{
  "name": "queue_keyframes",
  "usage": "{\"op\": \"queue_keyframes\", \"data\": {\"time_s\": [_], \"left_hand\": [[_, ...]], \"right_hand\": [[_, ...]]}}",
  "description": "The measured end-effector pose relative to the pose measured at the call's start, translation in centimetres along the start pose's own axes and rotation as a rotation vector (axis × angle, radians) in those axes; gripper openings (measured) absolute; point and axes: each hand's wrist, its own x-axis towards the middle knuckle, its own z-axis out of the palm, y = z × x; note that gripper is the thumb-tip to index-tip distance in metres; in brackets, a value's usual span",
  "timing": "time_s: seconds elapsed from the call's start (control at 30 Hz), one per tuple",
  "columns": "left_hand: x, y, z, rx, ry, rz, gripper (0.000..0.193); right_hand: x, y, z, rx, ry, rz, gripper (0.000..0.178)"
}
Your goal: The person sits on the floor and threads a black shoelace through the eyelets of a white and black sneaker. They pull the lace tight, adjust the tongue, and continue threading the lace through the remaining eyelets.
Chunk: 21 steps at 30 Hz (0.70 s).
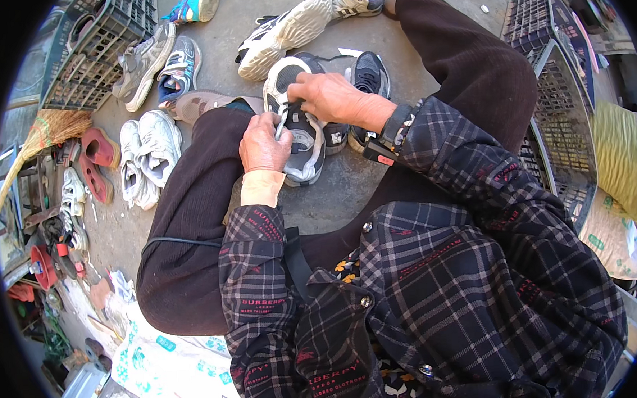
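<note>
Between my legs on the ground stands a grey, black and white sneaker, its heel end near me. My left hand is closed at its side, thumb and fingers pinching a white shoelace. From the right, my right hand reaches over the shoe with bent fingertips pressed together at the laces; exactly what they pinch is partly hidden. Close beside it, a dark sneaker rests partly behind my right hand and wrist. Just beyond, a white-soled sneaker lies on its side.
Left of my leg are a pair of white sneakers, grey sneakers and red clogs. Black plastic crates stand at the far left and right. A straw broom leans at left; a white printed sack lies near me.
</note>
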Motion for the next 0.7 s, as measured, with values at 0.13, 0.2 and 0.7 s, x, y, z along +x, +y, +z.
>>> {"op": "queue_keyframes", "data": {"time_s": [0.13,0.2,0.7], "left_hand": [[0.1,-0.1,0.2,0.016,0.100,0.094,0.021],[0.1,-0.2,0.3,-0.016,0.116,0.090,0.021],[0.5,-0.3,0.9,-0.098,0.132,0.138,0.021]], "right_hand": [[0.6,-0.6,0.3,-0.190,-0.080,-0.108,0.023],[0.9,-0.7,0.4,-0.220,-0.068,-0.091,0.022],[1.7,-0.2,0.5,0.166,0.142,-0.349,0.008]]}}
